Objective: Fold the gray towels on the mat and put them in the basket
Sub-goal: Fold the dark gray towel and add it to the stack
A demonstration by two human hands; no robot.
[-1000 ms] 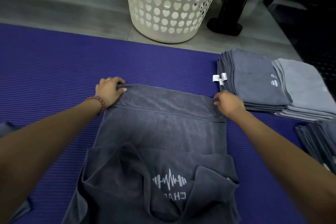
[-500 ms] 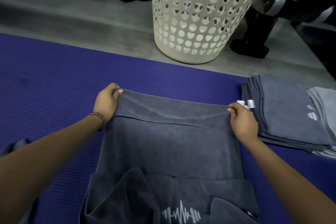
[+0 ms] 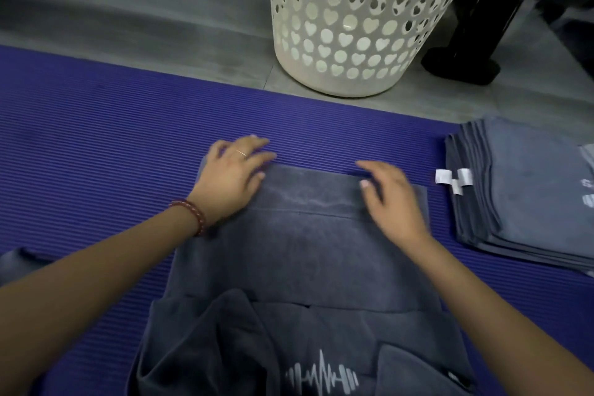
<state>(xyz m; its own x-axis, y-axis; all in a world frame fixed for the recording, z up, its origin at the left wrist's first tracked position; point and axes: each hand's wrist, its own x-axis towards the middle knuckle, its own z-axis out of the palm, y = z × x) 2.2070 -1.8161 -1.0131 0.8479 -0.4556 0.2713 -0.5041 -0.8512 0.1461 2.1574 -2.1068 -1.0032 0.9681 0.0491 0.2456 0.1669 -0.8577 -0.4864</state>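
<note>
A dark gray towel [image 3: 305, 254] lies spread on the purple mat [image 3: 96, 145], its near end rumpled around a white waveform logo. My left hand [image 3: 233, 175] rests flat on the towel's far left corner, fingers straight. My right hand [image 3: 390, 194] lies over the far right part of that edge, fingers loosely extended, slightly blurred. Neither hand grips the cloth. The white basket [image 3: 360, 19] with heart-shaped holes stands on the floor just beyond the mat, behind the towel.
A stack of folded gray towels [image 3: 527, 196] with white tags sits on the mat at the right. Another bit of gray cloth [image 3: 19, 264] shows at the left edge. Black equipment legs [image 3: 466, 51] stand right of the basket on the gray floor.
Both hands have let go of the far corners they pinched and now lie open on the far edge, the right hand shifted inward. The view has tilted closer to the basket.
</note>
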